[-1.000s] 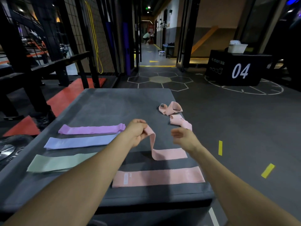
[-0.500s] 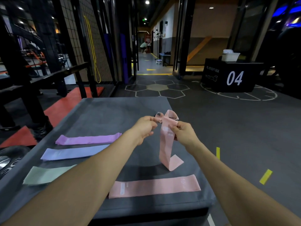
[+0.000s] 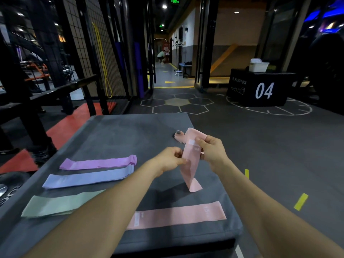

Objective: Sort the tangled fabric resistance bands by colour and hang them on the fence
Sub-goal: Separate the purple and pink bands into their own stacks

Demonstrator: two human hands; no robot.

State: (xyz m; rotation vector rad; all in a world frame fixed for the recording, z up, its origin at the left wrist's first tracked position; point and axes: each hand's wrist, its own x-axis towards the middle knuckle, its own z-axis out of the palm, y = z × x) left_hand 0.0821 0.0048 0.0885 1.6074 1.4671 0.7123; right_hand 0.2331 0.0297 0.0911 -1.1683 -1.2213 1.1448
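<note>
Both hands hold one pink band (image 3: 191, 161) upright above the grey table (image 3: 119, 135): the left hand (image 3: 170, 159) has its grip pinching the band's left edge, and the right hand (image 3: 211, 148) has its grip pinching the top near a white label, while the lower end touches the table. Flat on the table lie a second pink band (image 3: 176, 215) nearest the viewer, and to the left a purple band (image 3: 98, 162), a blue band (image 3: 87, 178) and a green band (image 3: 61, 204). Wire fence (image 3: 104, 58) stands beyond on the left.

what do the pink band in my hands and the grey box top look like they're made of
Pink band: likely woven elastic fabric, matte; it bends softly and creases where its lower end meets the top. Grey box top: seems a soft matte cover, maybe vinyl or suede-like cloth; faint smudges, no glare.
</note>
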